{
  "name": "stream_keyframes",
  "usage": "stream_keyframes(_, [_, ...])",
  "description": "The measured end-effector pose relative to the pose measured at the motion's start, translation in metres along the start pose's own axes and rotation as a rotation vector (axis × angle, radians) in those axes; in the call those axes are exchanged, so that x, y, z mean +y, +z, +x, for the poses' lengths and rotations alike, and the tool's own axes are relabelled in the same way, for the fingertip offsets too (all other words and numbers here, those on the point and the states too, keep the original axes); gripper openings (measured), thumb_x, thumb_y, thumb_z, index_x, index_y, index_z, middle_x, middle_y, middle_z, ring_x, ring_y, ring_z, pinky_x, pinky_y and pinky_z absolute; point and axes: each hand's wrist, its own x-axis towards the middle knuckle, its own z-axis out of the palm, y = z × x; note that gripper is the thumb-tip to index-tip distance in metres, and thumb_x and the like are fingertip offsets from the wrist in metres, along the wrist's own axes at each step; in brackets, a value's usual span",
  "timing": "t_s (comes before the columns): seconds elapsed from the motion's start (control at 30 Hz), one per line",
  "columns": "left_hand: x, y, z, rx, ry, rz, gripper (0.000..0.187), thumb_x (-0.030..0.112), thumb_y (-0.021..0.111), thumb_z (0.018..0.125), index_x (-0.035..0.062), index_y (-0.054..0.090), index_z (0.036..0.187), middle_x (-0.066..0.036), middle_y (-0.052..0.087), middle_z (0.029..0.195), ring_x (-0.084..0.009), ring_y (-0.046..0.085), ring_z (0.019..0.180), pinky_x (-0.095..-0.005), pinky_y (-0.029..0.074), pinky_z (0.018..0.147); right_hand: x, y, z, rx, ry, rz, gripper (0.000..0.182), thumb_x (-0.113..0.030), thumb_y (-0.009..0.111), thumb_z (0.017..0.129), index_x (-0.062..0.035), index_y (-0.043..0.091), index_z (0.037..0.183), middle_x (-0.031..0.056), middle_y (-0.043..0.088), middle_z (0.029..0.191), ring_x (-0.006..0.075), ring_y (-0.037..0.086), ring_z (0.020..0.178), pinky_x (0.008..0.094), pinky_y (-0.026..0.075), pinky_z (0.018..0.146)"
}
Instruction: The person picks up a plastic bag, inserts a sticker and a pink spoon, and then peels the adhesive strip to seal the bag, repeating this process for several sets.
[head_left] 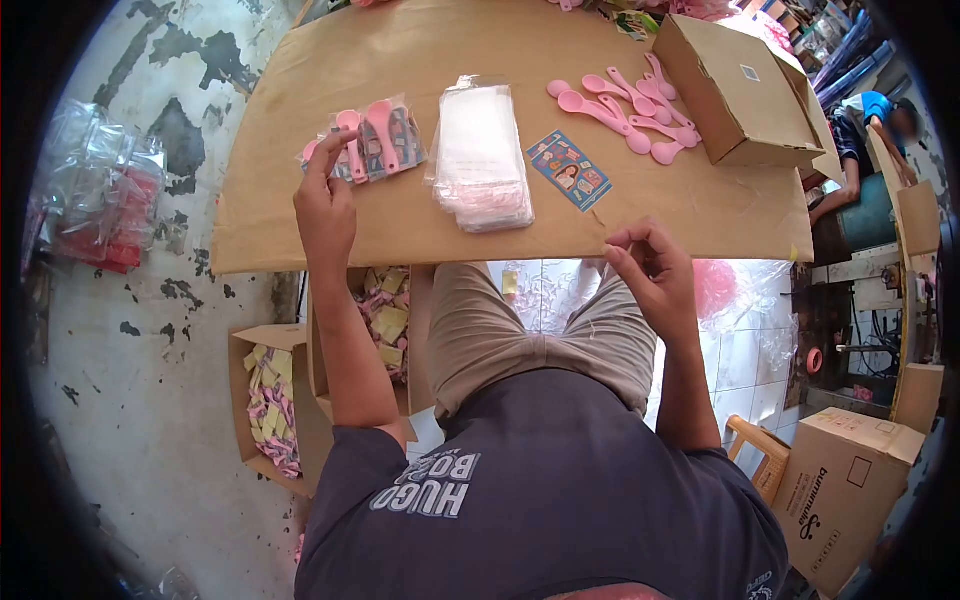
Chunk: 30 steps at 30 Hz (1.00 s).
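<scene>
My left hand (326,205) is beside the left edge of the filled clear packets (405,140), its fingers stretched out and apparently holding nothing. Pink measuring spoons (381,125) and blue printed cards show in those packets. At the table's front edge, my right hand (655,275) has its thumb and index fingertips together; anything between them is too small to make out. A stack of clear plastic bags (482,150) lies between the hands. Right of the stack is a blue printed card (570,170), with loose pink spoons (640,100) lying farther back.
A cardboard box (735,90) stands at the table's right. Open boxes of pink and yellow packets (270,410) sit below on the left. Plastic bags (100,190) lie at far left. A closed carton (850,490) is at lower right; another person (865,120) bends beyond the table.
</scene>
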Motion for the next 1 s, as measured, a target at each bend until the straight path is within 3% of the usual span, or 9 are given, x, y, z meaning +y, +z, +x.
stream_keyframes(0.07, [-0.001,0.005,0.002,0.037,-0.010,0.040,0.037,-0.005,0.050,0.098,0.0063,0.063,0.131,-0.016,0.065,0.138,-0.0313,0.057,0.136,-0.0349,0.047,0.106,0.004,-0.005,-0.004,0.012,0.008,-0.008,0.012,-0.010,0.075,0.094,-0.0016,0.068,0.099,-0.0049,0.055,0.082,0.0006,0.037,0.061,0.0202,0.028,0.054])
stream_keyframes(0.13, [-0.002,0.019,0.004,-0.041,0.200,0.221,0.039,0.008,0.057,0.100,0.0078,0.060,0.138,-0.017,0.056,0.149,-0.0322,0.044,0.146,-0.0430,0.032,0.120,0.006,-0.008,-0.007,0.008,0.034,-0.002,0.011,-0.011,0.074,0.095,-0.0017,0.068,0.098,-0.0060,0.052,0.077,0.0003,0.037,0.061,0.0202,0.028,0.054])
stream_keyframes(0.17, [-0.005,0.025,0.006,-0.033,0.189,0.222,0.039,0.008,0.057,0.100,0.0078,0.060,0.138,-0.017,0.056,0.149,-0.0322,0.044,0.146,-0.0430,0.032,0.120,0.006,-0.006,-0.008,-0.004,0.036,-0.007,0.011,-0.011,0.074,0.095,-0.0017,0.068,0.098,-0.0060,0.052,0.077,0.0003,0.037,0.061,0.0202,0.028,0.054])
stream_keyframes(0.27, [-0.032,0.045,0.013,-0.151,0.238,0.604,0.054,0.037,0.062,0.100,0.0218,0.051,0.151,-0.014,0.043,0.160,-0.0351,0.031,0.153,-0.0625,0.007,0.123,0.003,-0.006,-0.010,0.011,0.037,-0.021,0.012,-0.012,0.074,0.095,-0.0019,0.069,0.098,-0.0074,0.049,0.071,0.0002,0.036,0.060,0.0207,0.027,0.053])
stream_keyframes(0.37, [-0.051,0.047,0.018,-0.194,0.208,0.782,0.057,0.041,0.060,0.100,0.0236,0.049,0.153,-0.010,0.039,0.163,-0.0332,0.028,0.154,-0.0611,0.008,0.124,-0.005,-0.009,-0.011,-0.050,0.028,-0.093,0.012,-0.012,0.075,0.094,-0.0020,0.069,0.098,-0.0081,0.048,0.067,0.0004,0.036,0.057,0.0210,0.027,0.052])
stream_keyframes(0.63, [-0.088,-0.006,0.030,-0.303,0.293,0.693,0.053,0.037,0.060,0.099,0.0256,0.052,0.151,-0.006,0.040,0.163,-0.0293,0.029,0.154,-0.0598,0.008,0.124,-0.009,-0.020,-0.004,0.077,0.014,-0.234,0.014,-0.015,0.073,0.095,-0.0012,0.070,0.096,-0.0062,0.052,0.066,0.0026,0.037,0.056,0.0236,0.029,0.052])
stream_keyframes(0.83, [-0.089,-0.041,0.035,-0.400,0.277,0.612,0.052,0.028,0.062,0.098,0.0213,0.055,0.149,-0.006,0.040,0.163,-0.0292,0.025,0.156,-0.0559,0.005,0.126,-0.016,-0.030,0.012,0.191,-0.019,-0.484,0.017,-0.016,0.072,0.094,0.0004,0.070,0.096,0.0047,0.060,0.072,0.0119,0.046,0.059,0.0290,0.037,0.055])
stream_keyframes(0.93, [-0.067,-0.030,0.034,-0.294,0.351,0.669,0.049,0.024,0.063,0.098,0.0154,0.058,0.145,-0.011,0.045,0.159,-0.0294,0.034,0.152,-0.0506,0.018,0.125,-0.007,-0.023,0.032,0.191,-0.128,-0.594,0.021,-0.021,0.072,0.094,-0.0012,0.071,0.101,0.0095,0.066,0.088,0.0215,0.057,0.073,0.0355,0.045,0.067])
stream_keyframes(1.0, [-0.045,-0.004,0.030,-0.057,0.315,0.274,0.039,0.029,0.066,0.099,0.0091,0.066,0.132,-0.015,0.065,0.136,-0.0289,0.060,0.128,-0.0418,0.044,0.109,0.017,-0.013,0.049,0.252,-0.245,-0.782,0.033,-0.030,0.074,0.092,-0.0028,0.070,0.110,0.0115,0.065,0.109,0.0295,0.059,0.097,0.0413,0.047,0.082])
